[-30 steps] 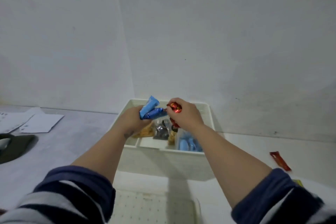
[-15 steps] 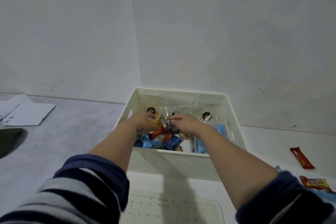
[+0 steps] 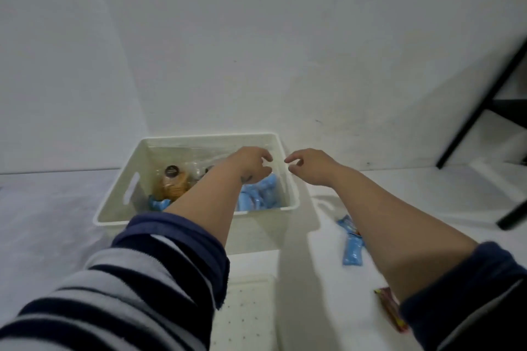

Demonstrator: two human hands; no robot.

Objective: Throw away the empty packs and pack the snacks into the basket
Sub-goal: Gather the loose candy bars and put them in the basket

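Over the basket's right half, left hand [image 3: 251, 164] hovers with fingers loosely curled, holding nothing. Right hand [image 3: 310, 165] is just outside the right rim, also loosely curled and empty; fingertips of the two hands are near each other but apart. Both forearms bare, striped sleeves [image 3: 137, 279] pushed up. Cream basket [image 3: 114, 208] sits on the white table [image 3: 413, 202] against the wall. Inside: a clear bag of brownish snacks with a dark round label [image 3: 171, 179] on the left, light blue packs [image 3: 261, 194] on the right, one more blue pack [image 3: 156, 204] at the near left. Another dark label shows behind the left forearm, mostly hidden. On the table right of the basket: a blue pack [image 3: 353, 248] partly under the right forearm, and a red-yellow pack [image 3: 390, 308] near the right sleeve. Whether those two are full or empty is unclear from here. Perforated cream lid [image 3: 245, 313] lies in front of the basket. Black frame [image 3: 482, 100] at far right.
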